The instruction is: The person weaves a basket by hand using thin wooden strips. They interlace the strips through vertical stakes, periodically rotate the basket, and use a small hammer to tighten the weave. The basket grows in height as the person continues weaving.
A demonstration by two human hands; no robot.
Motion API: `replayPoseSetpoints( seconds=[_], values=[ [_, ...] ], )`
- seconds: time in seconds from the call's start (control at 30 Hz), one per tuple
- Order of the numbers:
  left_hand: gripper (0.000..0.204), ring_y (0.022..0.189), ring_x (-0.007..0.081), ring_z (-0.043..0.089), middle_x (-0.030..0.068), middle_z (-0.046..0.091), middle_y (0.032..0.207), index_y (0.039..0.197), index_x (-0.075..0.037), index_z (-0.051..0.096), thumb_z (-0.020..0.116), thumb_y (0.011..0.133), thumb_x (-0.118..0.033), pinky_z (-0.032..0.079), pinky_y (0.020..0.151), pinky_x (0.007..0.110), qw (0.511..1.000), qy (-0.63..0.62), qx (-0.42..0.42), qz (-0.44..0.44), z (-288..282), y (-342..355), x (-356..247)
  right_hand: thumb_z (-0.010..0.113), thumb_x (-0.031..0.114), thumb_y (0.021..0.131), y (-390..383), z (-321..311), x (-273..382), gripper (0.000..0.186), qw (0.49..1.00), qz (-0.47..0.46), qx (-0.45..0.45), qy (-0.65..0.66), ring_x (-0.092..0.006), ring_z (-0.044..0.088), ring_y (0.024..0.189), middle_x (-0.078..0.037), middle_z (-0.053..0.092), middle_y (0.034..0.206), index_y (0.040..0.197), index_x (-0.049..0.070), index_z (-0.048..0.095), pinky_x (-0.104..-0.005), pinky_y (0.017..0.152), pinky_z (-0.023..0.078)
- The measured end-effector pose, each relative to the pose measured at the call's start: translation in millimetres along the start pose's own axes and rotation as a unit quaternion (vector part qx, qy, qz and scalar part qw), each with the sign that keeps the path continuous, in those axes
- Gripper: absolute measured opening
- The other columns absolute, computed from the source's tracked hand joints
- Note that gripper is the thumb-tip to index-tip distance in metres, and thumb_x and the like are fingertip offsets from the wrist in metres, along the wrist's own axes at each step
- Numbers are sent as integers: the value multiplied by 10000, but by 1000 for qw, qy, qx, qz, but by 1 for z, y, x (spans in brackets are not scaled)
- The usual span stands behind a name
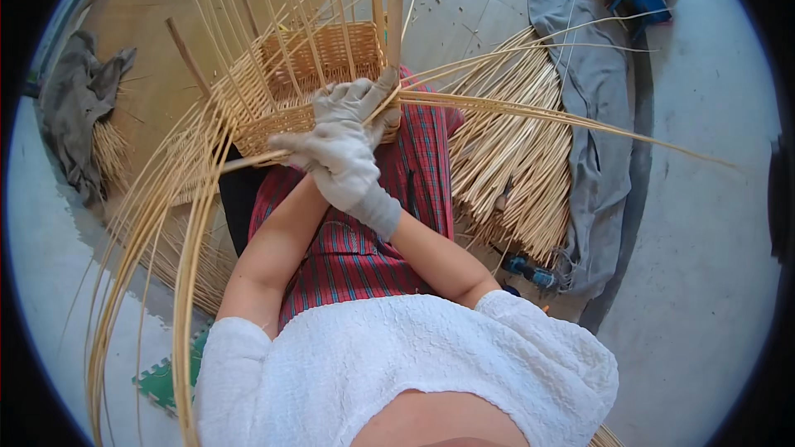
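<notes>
Far left, a grey cloth (79, 99) lies crumpled on the floor (704, 223), w/ a small bunch of cane ends beside it. Long loose canes (157, 215) sweep from the basket down past the person's left side, bending toward the near-left edge. A green foam mat piece (166, 377) shows near left under them.

Centre: half-woven wicker basket (306, 74) sits on the lap, on a red plaid skirt (364, 240), its upright stakes (385, 0) rising toward the far side.

Both hands wear light grey gloves & cross at the basket's near rim. Left hand (358, 101) is the farther one, fingers curled & closed on the rim where a strand passes; exactly what it pinches can't be told. Right hand (335, 161) lies over it, nearer the body, closed round a weaving strand (513, 108) that runs out to the right.

Right: a bundle of cut canes (513, 174) lies on the floor by the knee, w/ a long grey cloth (592, 116) just beyond it. Far right top, a blue object (646, 0), too small to tell.
</notes>
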State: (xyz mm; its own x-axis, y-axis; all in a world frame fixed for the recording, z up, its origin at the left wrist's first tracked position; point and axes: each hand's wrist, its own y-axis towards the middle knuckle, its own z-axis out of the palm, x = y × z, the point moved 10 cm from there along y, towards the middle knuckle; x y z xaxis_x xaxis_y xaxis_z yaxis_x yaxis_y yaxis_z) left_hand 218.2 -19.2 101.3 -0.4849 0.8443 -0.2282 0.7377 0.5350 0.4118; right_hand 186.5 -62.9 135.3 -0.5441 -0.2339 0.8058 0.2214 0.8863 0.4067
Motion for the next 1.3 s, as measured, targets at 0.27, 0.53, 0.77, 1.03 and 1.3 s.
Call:
replayPoseSetpoints(
  seconds=[0.27, 0.53, 0.77, 1.03, 1.3],
  values=[
    [331, 860, 169, 702, 80, 729, 968, 1213, -32, 623, 563, 1059, -319, 578, 722, 328, 602, -735, -135, -280, 23, -50, 135, 818, 303, 838, 46, -101, -120, 484, 969, 226, 10, -98, -269, 641, 1010, -141, 645, 1078, 1217, 50, 655, -387, 911, 517],
    [364, 685, 128, 636, 75, 649, 848, 1226, -7, 560, 550, 1067, -335, 547, 538, 300, 818, -541, 16, -194, -35, 73, 67, 847, 397, 781, 27, -86, -128, 403, 928, 186, -115, -303, -317, 618, 898, -130, 609, 915, 923, 71, 657, -454, 795, 489],
    [649, 1134, 219, 623, 136, 622, 1226, 1554, -29, 325, 550, 1061, -386, 492, 1020, 319, 635, -767, 59, -73, 46, 117, 28, 670, 362, 920, 19, -81, -144, 253, 863, 235, -215, -392, -354, 673, 775, -133, 626, 906, 902, 111, 651, -495, 674, 515],
    [525, 1181, 180, 614, 117, 680, 1230, 1502, -35, 441, 622, 1015, -110, 465, 1057, 303, 751, -652, -46, -90, 12, -19, 38, 664, 388, 920, 27, -85, -157, 307, 890, 242, -135, -362, -400, 687, 833, -166, 684, 928, 1026, 103, 623, -506, 722, 530],
    [218, 783, 159, 680, 70, 716, 899, 1062, 9, 694, 792, 895, -90, 577, 709, 288, 652, -566, -365, -349, -56, -235, 235, 701, 49, 924, -19, -81, -94, 378, 923, 118, -324, -173, -194, 554, 713, -62, 564, 824, 1287, 59, 596, -362, 689, 500]
  ],
)
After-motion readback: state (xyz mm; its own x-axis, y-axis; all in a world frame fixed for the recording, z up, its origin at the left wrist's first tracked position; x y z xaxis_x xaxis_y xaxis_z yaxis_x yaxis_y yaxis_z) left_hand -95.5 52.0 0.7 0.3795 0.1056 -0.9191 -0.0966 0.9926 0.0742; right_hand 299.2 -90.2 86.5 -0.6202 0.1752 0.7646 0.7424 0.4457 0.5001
